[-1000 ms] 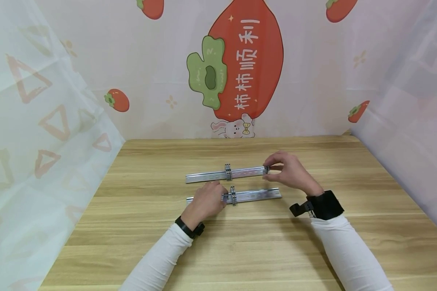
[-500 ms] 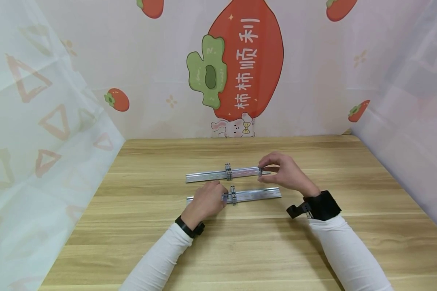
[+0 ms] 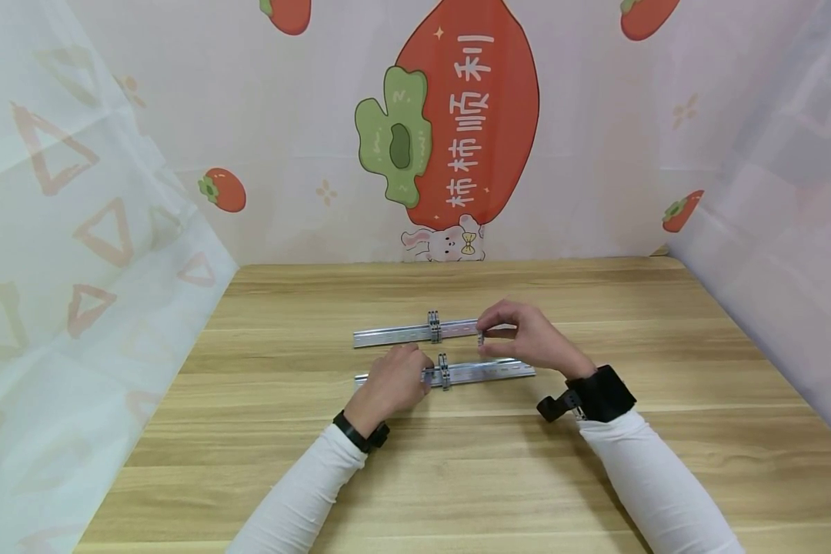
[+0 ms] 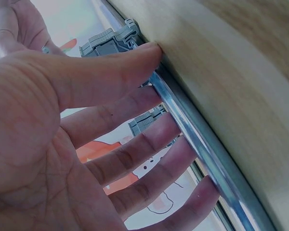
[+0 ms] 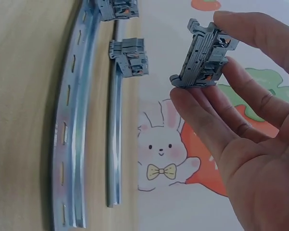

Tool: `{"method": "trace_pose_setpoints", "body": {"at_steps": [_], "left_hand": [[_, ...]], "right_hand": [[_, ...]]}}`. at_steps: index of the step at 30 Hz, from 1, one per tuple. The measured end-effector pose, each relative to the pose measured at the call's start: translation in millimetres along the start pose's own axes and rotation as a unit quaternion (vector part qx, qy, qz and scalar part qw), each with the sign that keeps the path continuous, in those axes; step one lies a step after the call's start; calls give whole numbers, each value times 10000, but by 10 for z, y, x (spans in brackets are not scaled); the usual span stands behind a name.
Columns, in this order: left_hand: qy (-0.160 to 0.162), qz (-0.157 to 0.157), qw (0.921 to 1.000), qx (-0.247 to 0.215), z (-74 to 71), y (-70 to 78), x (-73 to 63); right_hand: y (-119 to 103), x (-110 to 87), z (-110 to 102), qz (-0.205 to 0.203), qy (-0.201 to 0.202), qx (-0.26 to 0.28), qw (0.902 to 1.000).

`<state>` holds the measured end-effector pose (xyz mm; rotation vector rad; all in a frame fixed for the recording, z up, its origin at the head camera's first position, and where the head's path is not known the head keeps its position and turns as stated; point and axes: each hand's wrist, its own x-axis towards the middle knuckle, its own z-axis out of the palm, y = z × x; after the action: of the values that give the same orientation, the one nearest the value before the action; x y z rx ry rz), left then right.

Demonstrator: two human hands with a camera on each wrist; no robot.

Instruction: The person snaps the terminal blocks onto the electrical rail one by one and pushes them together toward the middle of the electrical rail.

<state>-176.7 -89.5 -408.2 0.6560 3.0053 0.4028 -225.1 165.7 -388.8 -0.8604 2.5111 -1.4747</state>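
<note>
My right hand [image 3: 526,337] pinches a grey DIN-rail terminal block [image 5: 202,57] between thumb and fingertips. In the right wrist view the block is off both rails. The head view has it between the two rails, near the right half of the far DIN rail [image 3: 391,336]. My left hand [image 3: 391,378] grips the near DIN rail [image 3: 492,372] left of its middle, with the thumb on one side and fingertips along the other. Right beside that thumb, a grey terminal block [image 4: 108,43] sits on the near rail. More terminal blocks [image 3: 434,327] sit mid-length on the far rail.
Both slotted metal rails lie roughly parallel on the wooden table [image 3: 457,477]. A printed cloth backdrop [image 3: 582,154] stands behind the table, and pale cloth sides [image 3: 97,231] flank it. A black camera strap [image 3: 601,394] is on the right wrist.
My right hand has moved left and toward me with the terminal block, from the far rail's right end to between the rails. My left hand has stayed in place.
</note>
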Motion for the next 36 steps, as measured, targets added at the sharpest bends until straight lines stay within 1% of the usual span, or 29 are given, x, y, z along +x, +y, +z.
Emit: {"method": "trace_pose_setpoints", "body": {"at_steps": [4, 10, 20, 32, 36], "left_hand": [[-5, -16, 10000, 18, 1, -1, 3], [19, -8, 10000, 35, -1, -3, -1], [18, 15, 9999, 101, -3, -10, 5], [-35, -9, 10000, 72, -8, -12, 0], [-54, -27, 10000, 74, -6, -12, 8]], "right_hand": [[22, 14, 45, 0, -166, 170, 9997], [33, 17, 96, -204, -340, 496, 9980], [60, 38, 211, -495, -535, 717, 9948], [118, 48, 340, -334, -700, 657, 9948], [132, 55, 365, -390, -715, 575, 9950]]}}
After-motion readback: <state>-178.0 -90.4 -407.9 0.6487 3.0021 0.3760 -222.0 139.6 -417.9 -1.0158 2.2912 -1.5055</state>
